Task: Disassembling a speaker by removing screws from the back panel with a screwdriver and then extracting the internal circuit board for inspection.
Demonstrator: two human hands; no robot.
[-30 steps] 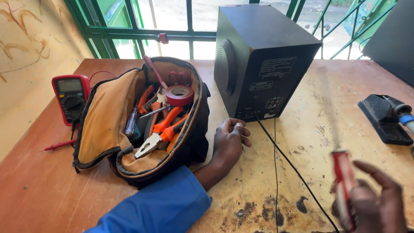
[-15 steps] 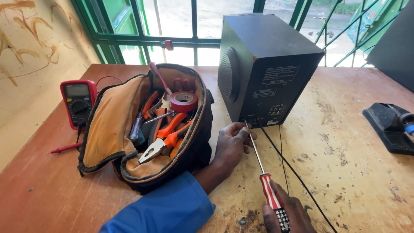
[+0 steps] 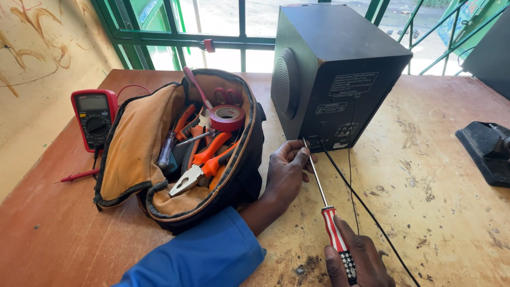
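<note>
Worn and scratched, the wooden table (image 3: 435,212) carried a red multimeter (image 3: 93,118) at far left, then an open tool bag (image 3: 175,154) of orange-handled pliers (image 3: 204,166). My left hand (image 3: 287,172) lay with fingers loosely curled at the lower back corner of the black speaker box (image 3: 340,74), steadying the shaft. My right hand (image 3: 357,258) was wrapped tight around the screwdriver (image 3: 326,204), whose long axis ran up and leftward from that grip, tip at the box's base.

The right hand (image 3: 357,260) holds a screwdriver (image 3: 325,201) tip at the black speaker (image 3: 340,69), left hand (image 3: 287,172) beside it.
</note>
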